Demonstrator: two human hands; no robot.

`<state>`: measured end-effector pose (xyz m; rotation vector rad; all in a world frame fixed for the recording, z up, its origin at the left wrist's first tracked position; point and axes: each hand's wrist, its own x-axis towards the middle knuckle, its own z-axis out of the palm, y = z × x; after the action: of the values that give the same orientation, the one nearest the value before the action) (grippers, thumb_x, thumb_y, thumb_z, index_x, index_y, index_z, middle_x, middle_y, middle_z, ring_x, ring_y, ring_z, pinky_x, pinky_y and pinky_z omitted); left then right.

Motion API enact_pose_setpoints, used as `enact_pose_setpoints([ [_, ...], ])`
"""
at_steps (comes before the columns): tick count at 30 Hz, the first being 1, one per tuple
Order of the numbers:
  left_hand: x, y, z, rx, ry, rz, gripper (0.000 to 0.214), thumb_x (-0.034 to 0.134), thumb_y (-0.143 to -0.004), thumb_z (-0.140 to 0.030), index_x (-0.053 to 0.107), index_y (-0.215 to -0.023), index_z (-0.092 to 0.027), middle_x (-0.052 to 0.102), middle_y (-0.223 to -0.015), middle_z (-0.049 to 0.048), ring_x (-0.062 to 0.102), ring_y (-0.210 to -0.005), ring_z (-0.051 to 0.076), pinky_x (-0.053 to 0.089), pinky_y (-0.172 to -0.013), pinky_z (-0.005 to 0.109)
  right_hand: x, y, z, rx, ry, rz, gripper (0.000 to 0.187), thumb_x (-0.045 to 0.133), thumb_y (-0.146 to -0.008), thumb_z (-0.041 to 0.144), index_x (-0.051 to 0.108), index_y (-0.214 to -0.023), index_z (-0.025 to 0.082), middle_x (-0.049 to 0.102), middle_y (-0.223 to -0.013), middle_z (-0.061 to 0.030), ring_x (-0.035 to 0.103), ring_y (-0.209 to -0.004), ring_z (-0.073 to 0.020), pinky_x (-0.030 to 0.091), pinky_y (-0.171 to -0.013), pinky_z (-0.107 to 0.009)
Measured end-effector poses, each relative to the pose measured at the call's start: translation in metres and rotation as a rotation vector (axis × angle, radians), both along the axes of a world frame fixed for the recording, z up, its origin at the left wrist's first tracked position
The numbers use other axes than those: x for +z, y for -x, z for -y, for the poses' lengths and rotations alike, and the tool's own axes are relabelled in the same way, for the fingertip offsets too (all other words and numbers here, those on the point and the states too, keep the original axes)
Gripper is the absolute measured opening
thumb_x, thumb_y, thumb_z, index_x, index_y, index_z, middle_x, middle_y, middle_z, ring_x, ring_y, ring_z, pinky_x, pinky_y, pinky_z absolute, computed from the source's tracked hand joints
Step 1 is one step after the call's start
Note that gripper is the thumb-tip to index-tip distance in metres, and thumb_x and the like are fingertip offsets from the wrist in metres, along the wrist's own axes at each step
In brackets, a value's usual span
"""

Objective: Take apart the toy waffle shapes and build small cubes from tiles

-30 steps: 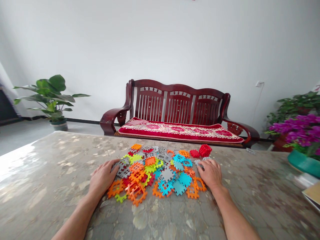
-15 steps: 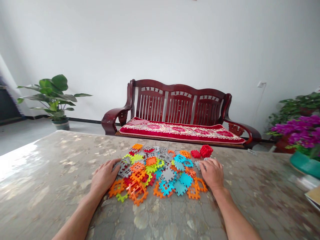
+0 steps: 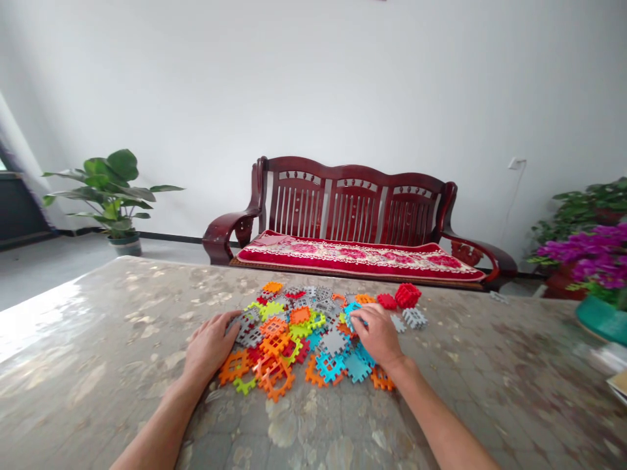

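Observation:
A heap of flat, notched plastic building tiles (image 3: 300, 316) in orange, blue, grey, green and red lies on the table (image 3: 274, 431). At the heap's left edge rests my left hand (image 3: 210, 343), its fingers stretched forward and touching or very near the grey tiles (image 3: 251, 336). My right hand (image 3: 379, 334) reaches over the right part of the heap, thumb and fingers pinched at a blue tile (image 3: 351, 314). That tile is partly hidden by the fingers. Right of the hand, a grey tile piece (image 3: 415, 318) and a red ball-like built piece (image 3: 407, 296) stand on the table.
Behind the table is a dark red wooden bench (image 3: 353, 202) with a red patterned cover (image 3: 362, 258). A potted plant (image 3: 117, 189) stands on the floor at the left. Purple flowers in a teal pot (image 3: 602, 320) stand on the table's right side.
My right hand has moved left, from the grey piece at the heap's right edge to the blue tiles. The grey piece now shows in full. My left hand has stayed at the heap.

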<state>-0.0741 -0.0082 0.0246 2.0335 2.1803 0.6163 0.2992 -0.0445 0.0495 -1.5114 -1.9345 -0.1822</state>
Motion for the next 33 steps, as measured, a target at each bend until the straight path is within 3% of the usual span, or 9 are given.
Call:
enact_pose_setpoints([
  [6, 0.000, 0.000, 0.000, -0.007, -0.012, 0.000, 0.042, 0.036, -0.093, -0.038, 0.061, -0.125, -0.030, 0.065, -0.128, 0.0034, 0.058, -0.120, 0.027, 0.041, -0.103, 0.042, 0.011, 0.036, -0.016, -0.008, 0.223, 0.153, 0.018, 0.064, -0.083, 0.035, 0.074, -0.095, 0.027, 0.073, -0.097, -0.0038, 0.055, -0.107, -0.0239, 0.036, -0.094, -0.035],
  [12, 0.000, 0.000, 0.000, -0.006, -0.016, 0.009, 0.040, 0.038, -0.092, -0.037, 0.062, -0.124, -0.031, 0.066, -0.127, 0.0028, 0.058, -0.119, 0.025, 0.041, -0.102, 0.041, 0.027, 0.057, -0.027, -0.053, 0.414, 0.241, 0.042, 0.068, -0.072, 0.040, 0.068, -0.112, 0.026, 0.071, -0.106, -0.0061, 0.055, -0.107, -0.0268, 0.038, -0.088, -0.035],
  [15, -0.001, 0.000, 0.000, -0.013, -0.009, 0.023, 0.040, 0.038, -0.092, -0.036, 0.062, -0.124, -0.030, 0.066, -0.127, 0.0032, 0.057, -0.120, 0.025, 0.039, -0.104, 0.040, 0.028, 0.062, -0.029, -0.053, 0.424, 0.252, 0.049, 0.068, -0.070, 0.035, 0.065, -0.117, 0.026, 0.070, -0.110, -0.0068, 0.055, -0.107, -0.0269, 0.038, -0.088, -0.035],
  [19, 0.000, 0.000, 0.000, -0.013, -0.007, 0.034, 0.040, 0.039, -0.092, -0.036, 0.061, -0.124, -0.029, 0.066, -0.128, 0.0037, 0.056, -0.121, 0.025, 0.039, -0.104, 0.041, 0.025, 0.061, -0.029, -0.020, 0.325, 0.188, 0.048, 0.068, -0.068, 0.028, 0.066, -0.116, 0.027, 0.069, -0.110, -0.0056, 0.057, -0.105, -0.0257, 0.039, -0.089, -0.035],
  [24, 0.001, -0.001, 0.001, -0.014, -0.010, 0.029, 0.041, 0.038, -0.093, -0.037, 0.062, -0.125, -0.029, 0.065, -0.129, 0.0045, 0.057, -0.120, 0.027, 0.039, -0.103, 0.042, 0.022, 0.054, -0.026, 0.006, 0.214, -0.073, 0.023, 0.063, -0.072, 0.020, 0.074, -0.089, 0.031, 0.074, -0.089, 0.0013, 0.062, -0.091, -0.0222, 0.043, -0.086, -0.035],
  [28, 0.001, -0.001, 0.002, -0.005, -0.036, 0.025, 0.039, 0.040, -0.092, -0.036, 0.063, -0.123, -0.030, 0.067, -0.126, 0.0032, 0.058, -0.118, 0.025, 0.040, -0.103, 0.040, 0.023, 0.047, -0.027, 0.059, 0.200, -0.476, 0.011, 0.065, -0.070, 0.028, 0.073, -0.077, 0.026, 0.074, -0.078, 0.0003, 0.065, -0.080, -0.0204, 0.048, -0.080, -0.035],
  [33, 0.002, -0.001, 0.002, -0.011, -0.027, 0.011, 0.041, 0.038, -0.092, -0.037, 0.063, -0.124, -0.029, 0.067, -0.127, 0.0040, 0.058, -0.119, 0.027, 0.041, -0.102, 0.041, 0.030, 0.031, -0.023, 0.160, 0.248, -1.074, 0.026, 0.074, -0.062, 0.037, 0.071, -0.080, 0.019, 0.073, -0.078, -0.0022, 0.064, -0.073, -0.0179, 0.051, -0.072, -0.031],
])
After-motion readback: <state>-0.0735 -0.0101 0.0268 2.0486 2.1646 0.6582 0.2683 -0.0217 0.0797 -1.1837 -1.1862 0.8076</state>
